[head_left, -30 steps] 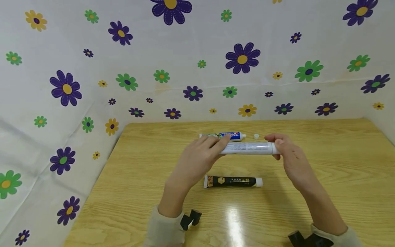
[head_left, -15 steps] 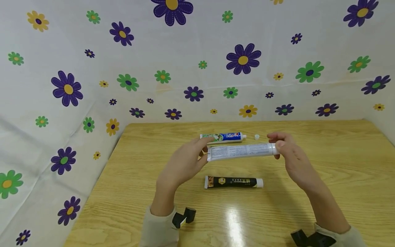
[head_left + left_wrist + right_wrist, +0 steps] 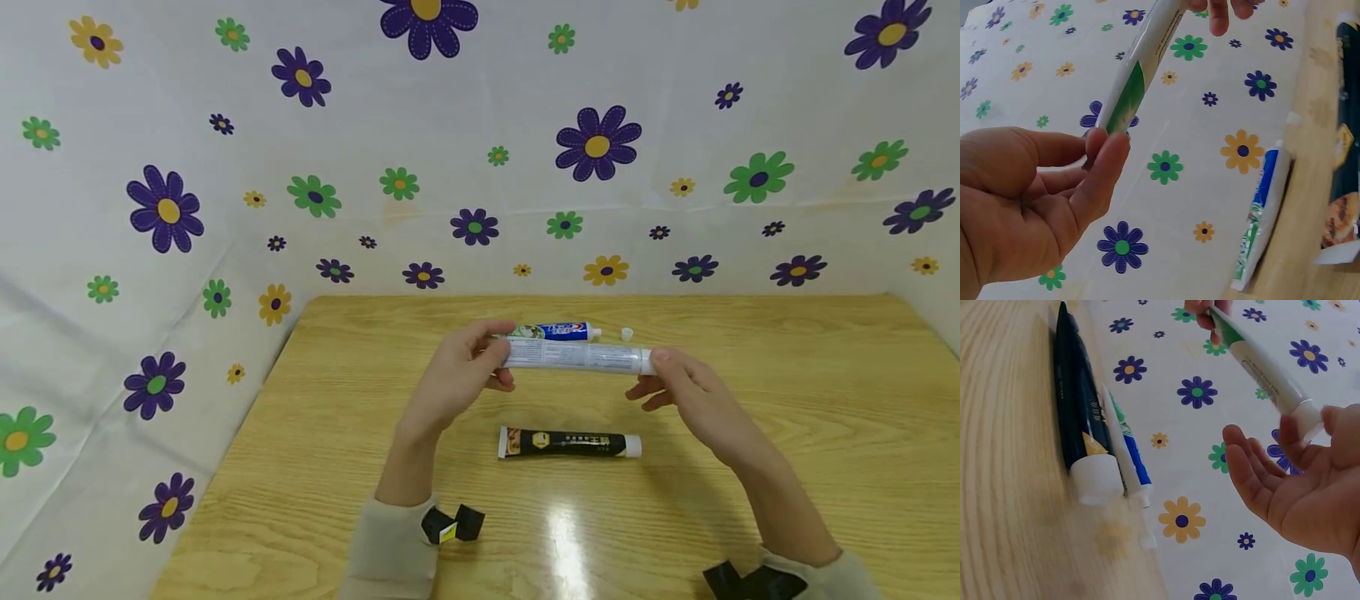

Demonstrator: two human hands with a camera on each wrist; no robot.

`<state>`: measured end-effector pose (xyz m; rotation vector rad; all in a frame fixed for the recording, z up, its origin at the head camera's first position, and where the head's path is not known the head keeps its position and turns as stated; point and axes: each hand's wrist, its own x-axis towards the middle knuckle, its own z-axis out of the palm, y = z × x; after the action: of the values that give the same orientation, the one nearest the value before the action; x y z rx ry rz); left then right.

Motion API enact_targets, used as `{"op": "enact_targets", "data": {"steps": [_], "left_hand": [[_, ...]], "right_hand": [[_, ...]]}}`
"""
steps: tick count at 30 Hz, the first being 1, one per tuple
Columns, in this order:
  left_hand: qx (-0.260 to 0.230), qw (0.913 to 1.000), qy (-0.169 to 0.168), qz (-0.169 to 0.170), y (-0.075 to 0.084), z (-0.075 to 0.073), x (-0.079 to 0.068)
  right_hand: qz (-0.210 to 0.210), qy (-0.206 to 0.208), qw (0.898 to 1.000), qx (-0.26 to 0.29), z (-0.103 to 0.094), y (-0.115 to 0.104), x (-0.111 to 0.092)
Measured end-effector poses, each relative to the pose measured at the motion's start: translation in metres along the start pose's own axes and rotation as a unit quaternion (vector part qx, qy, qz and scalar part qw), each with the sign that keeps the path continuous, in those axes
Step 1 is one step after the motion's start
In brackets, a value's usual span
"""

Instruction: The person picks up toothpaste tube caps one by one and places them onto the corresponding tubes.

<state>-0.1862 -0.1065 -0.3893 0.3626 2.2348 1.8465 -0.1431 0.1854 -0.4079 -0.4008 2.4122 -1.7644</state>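
Two pinches on white tube; left hand at tail; right hand at cap

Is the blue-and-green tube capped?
No, the blue-and-green tube shows a bare nozzle, with a small white cap lying apart beside it.

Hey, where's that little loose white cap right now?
In the head view, the small white cap lies on the table toward its far edge, just right of the blue-and-green tube and beyond the held white tube.
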Motion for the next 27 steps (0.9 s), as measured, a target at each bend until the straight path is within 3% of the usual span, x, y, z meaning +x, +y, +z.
{"op": "enact_targets", "data": {"steps": [8,16,20,27], "left_hand": [[0.032,0.9992,0.007,-0.023,-0.021,0.005,0.012],[0.061,0.9958,-0.019,-0.065,-0.042,0.009,0.022],[0.107,0.9918,-0.025,-0.064,-0.053,0.01,0.027],[0.198,0.9767,-0.03,-0.076,-0.067,0.01,0.031]], "right_hand": [[0.074,0.032,0.995,0.052,0.009,0.011,0.007],[0.113,0.014,0.987,0.115,0.012,0.024,0.012],[0.125,0.016,0.985,0.115,0.011,0.031,0.016],[0.153,-0.012,0.983,0.102,0.008,0.045,0.023]]}}
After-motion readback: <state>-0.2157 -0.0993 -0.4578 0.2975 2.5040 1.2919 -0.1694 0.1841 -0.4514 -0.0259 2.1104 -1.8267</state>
